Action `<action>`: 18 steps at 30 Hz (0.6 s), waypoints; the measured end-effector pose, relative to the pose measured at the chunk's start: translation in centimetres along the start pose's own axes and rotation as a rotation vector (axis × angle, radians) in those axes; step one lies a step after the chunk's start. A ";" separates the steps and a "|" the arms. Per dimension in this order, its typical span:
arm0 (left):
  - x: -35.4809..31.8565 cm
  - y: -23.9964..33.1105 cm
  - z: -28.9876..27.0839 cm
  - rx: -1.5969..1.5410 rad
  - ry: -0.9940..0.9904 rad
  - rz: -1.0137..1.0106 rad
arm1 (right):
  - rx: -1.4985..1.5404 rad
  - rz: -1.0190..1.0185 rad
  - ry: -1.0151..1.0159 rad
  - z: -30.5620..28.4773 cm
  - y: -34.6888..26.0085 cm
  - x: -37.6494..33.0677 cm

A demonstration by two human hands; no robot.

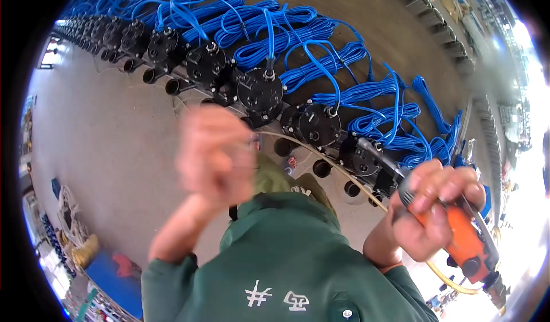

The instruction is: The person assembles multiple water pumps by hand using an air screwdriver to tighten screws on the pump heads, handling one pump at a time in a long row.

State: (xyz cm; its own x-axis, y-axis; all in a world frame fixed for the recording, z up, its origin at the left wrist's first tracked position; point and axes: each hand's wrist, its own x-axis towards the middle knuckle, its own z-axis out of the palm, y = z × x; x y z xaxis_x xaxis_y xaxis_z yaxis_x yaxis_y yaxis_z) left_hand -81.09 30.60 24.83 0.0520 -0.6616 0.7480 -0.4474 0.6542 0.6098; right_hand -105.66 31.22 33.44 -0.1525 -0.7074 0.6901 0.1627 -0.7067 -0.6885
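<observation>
My right hand is closed around an orange and black power tool, whose narrow metal end points down at the lower right. A dark bar on the tool sticks out beyond my fingers toward the row of pumps. Motion smears my left hand, raised in front of my chest on the left, so its fingers and anything in them cannot be made out. Beyond the hands stand black round-topped pump-like units in a long row, with blue cables attached. A yellowish hose passes beneath my right forearm.
Coiled blue cable bundles lie along the far side of the row. Black cylindrical openings jut out on the near side. A blue surface with a red item stands at lower left, near pale coiled rope. More grey parts line the far right.
</observation>
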 end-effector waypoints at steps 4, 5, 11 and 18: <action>-12.5 1.9 7.7 -0.105 -0.120 -0.379 | 0.066 0.061 0.039 -1.7 -3.0 -1.4; -14.5 1.4 9.0 0.010 -0.175 -0.346 | 0.001 0.074 0.076 -1.9 -2.8 -2.2; -19.4 -1.2 12.5 0.292 -0.539 -0.357 | -0.123 0.379 0.091 -2.6 -1.4 -6.1; -21.0 -2.0 18.5 -1.539 0.441 -1.888 | -0.183 0.378 -0.040 -1.6 1.9 -7.6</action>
State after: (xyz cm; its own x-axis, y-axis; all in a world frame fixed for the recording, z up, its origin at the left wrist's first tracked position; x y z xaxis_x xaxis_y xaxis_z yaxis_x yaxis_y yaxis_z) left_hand -97.80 36.46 3.05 -0.3634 -0.6447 -0.6726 0.9005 -0.4282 -0.0761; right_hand -105.73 35.28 26.55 -0.0762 -0.9190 0.3868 0.0239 -0.3895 -0.9207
